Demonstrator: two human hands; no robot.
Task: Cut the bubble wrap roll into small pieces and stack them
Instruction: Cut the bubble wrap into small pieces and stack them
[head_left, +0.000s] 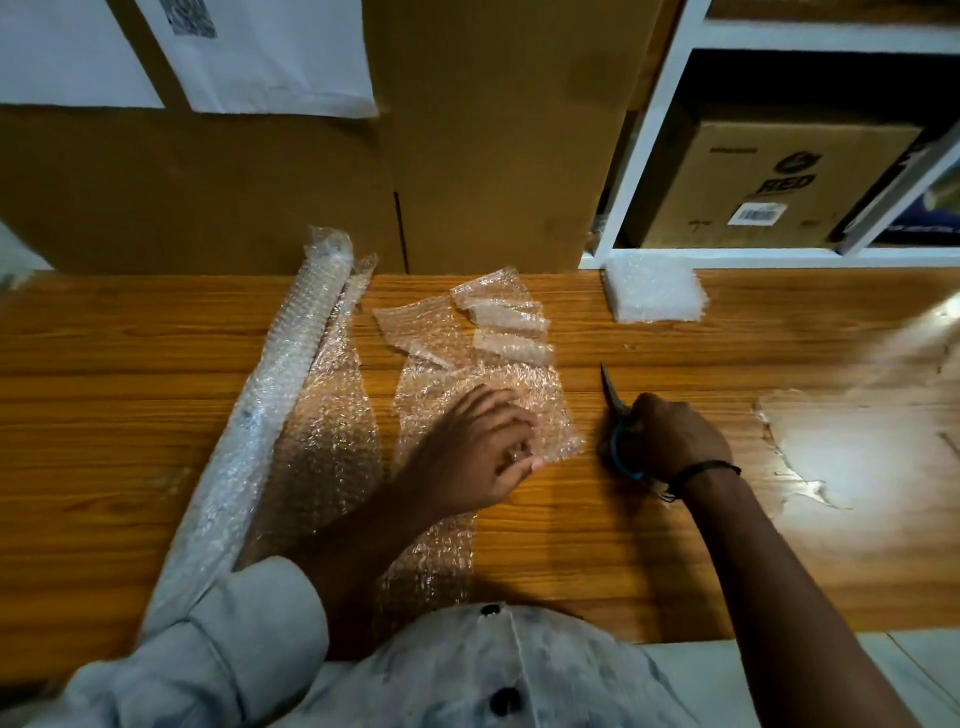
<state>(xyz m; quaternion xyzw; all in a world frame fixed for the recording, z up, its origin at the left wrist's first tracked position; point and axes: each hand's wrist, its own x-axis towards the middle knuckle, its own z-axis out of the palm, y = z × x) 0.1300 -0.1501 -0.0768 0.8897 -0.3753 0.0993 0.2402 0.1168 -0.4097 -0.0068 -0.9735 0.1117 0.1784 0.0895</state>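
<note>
Between cuts, I judge: my left hand (478, 447) presses, fingers relaxed, on the clear bubble wrap strip (519, 376) beside the long translucent roll (291, 364). My right hand (672, 441) grips blue-handled scissors (615, 410) on the wooden tabletop (649, 561). Next: blades across strip.

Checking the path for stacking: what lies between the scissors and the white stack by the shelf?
Bare table, seen in the head view; the right hand grips the scissors, and the stack lies beyond.

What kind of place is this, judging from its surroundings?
Probably a packing or storage room: tall brown cardboard boxes stand behind the wooden table, a white shelf holds a printed carton, and cut bubble wrap pieces lie stacked.
</note>
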